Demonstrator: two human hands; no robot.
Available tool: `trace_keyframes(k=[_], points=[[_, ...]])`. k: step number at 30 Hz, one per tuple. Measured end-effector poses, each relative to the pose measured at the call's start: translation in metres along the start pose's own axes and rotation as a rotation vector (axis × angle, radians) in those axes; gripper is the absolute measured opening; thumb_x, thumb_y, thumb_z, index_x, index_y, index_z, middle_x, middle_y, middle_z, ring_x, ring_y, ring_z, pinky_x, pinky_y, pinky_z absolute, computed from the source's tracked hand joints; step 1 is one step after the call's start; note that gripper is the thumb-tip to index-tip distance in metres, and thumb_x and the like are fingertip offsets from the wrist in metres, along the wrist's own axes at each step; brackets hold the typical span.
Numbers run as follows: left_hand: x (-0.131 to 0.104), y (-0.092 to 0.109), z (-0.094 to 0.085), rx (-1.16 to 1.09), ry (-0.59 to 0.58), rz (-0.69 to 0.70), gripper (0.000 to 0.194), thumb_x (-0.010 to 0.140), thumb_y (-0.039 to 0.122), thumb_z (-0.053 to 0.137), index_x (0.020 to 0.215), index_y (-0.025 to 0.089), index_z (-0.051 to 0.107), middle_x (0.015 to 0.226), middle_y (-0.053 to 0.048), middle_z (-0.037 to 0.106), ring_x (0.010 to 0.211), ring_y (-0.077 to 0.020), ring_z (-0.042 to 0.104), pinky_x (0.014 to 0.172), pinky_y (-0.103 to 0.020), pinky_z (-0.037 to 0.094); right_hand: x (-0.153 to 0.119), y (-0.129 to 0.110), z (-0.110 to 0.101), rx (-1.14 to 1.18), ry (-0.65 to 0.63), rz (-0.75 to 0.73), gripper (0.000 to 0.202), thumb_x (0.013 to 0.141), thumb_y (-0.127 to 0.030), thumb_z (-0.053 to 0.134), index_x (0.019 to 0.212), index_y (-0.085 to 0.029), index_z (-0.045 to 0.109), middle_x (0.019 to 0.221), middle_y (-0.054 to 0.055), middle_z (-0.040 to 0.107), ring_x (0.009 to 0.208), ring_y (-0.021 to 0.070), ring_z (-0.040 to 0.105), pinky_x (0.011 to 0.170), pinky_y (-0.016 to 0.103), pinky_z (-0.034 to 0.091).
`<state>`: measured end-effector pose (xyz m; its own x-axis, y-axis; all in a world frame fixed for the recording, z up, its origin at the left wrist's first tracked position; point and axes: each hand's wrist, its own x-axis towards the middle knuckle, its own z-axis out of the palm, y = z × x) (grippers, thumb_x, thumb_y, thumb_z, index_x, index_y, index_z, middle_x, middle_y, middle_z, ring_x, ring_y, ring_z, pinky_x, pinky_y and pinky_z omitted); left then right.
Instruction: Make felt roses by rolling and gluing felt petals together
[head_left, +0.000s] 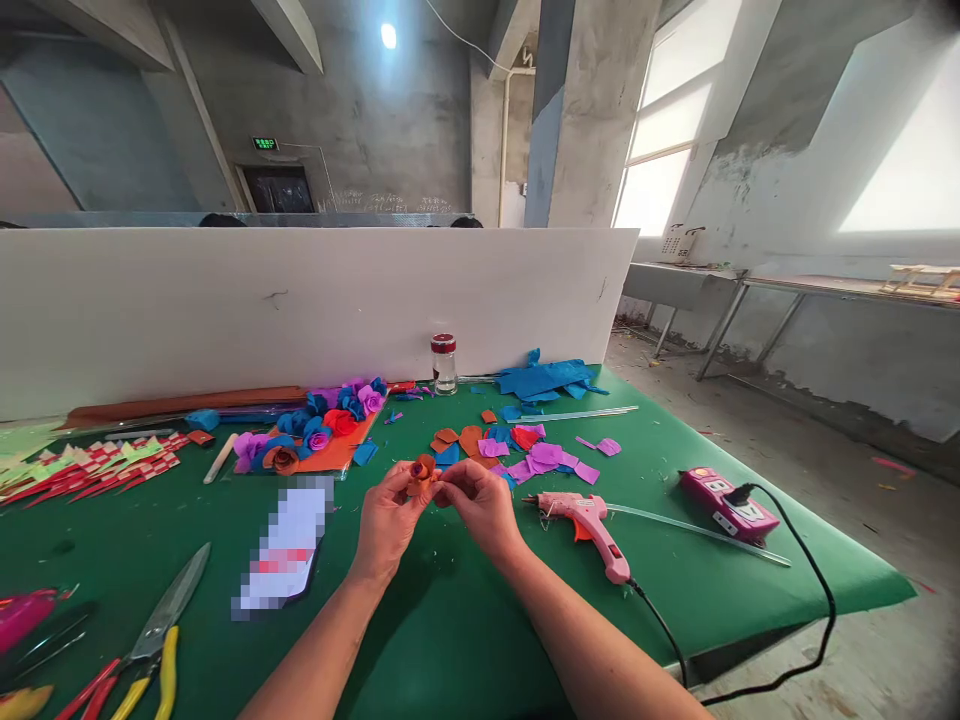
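Above the middle of the green table (450,640), my left hand (388,515) pinches a small brown paper flower (423,472) with a dark centre. My right hand (484,505) is closed at the flower's right side, its fingertips pressed together against the edge; whether they grip a petal is hard to make out. Cut petals lie just beyond the hands: purple pieces (546,457), brown pieces (445,438) and a red piece (526,436). To the right of my right hand lies a pink glue gun (581,515), a clear glue stick (697,535) sticking out behind it.
Finished paper flowers (319,432) are gathered at the back left. Scissors (161,620) and a phone (281,550) lie left. A jar (444,365) and blue paper (547,380) stand before the white board (322,310). A pink power strip (727,505) trails a black cable (829,590) at right.
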<state>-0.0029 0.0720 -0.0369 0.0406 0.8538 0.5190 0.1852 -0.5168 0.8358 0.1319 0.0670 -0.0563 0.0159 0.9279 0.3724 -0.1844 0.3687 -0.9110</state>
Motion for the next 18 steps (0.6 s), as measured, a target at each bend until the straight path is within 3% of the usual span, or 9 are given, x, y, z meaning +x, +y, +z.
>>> trace_keyframes(k=[5,10,18], points=[[0.000,-0.007,-0.008,0.232,0.053,0.087,0.019,0.082,0.036,0.063,0.082,0.020,0.072,0.082,-0.003,0.072,0.074,-0.0161,0.066,0.069,-0.023,0.053,0.004,-0.009,-0.010,-0.002,-0.001,0.004,0.025,0.077,-0.040,0.068,0.094,-0.021,0.064,0.070,0.000,0.063,0.065,0.0160,0.061,0.065,0.029,0.051],[-0.001,-0.017,-0.012,0.328,-0.059,0.110,0.020,0.085,0.032,0.057,0.093,0.020,0.072,0.084,-0.003,0.076,0.075,-0.0178,0.070,0.070,-0.025,0.053,0.008,-0.022,-0.019,0.075,0.002,0.074,0.031,0.076,-0.049,0.067,0.073,-0.018,0.064,0.069,0.000,0.061,0.061,0.0114,0.051,0.061,0.025,0.042],[0.001,-0.012,-0.010,0.437,-0.021,0.182,0.022,0.085,0.034,0.058,0.090,0.019,0.073,0.081,-0.002,0.076,0.071,-0.0163,0.069,0.067,-0.022,0.051,0.007,-0.025,-0.015,0.067,-0.008,0.144,0.031,0.071,-0.047,0.070,0.067,-0.017,0.061,0.062,-0.002,0.056,0.056,0.0094,0.043,0.053,0.023,0.031]])
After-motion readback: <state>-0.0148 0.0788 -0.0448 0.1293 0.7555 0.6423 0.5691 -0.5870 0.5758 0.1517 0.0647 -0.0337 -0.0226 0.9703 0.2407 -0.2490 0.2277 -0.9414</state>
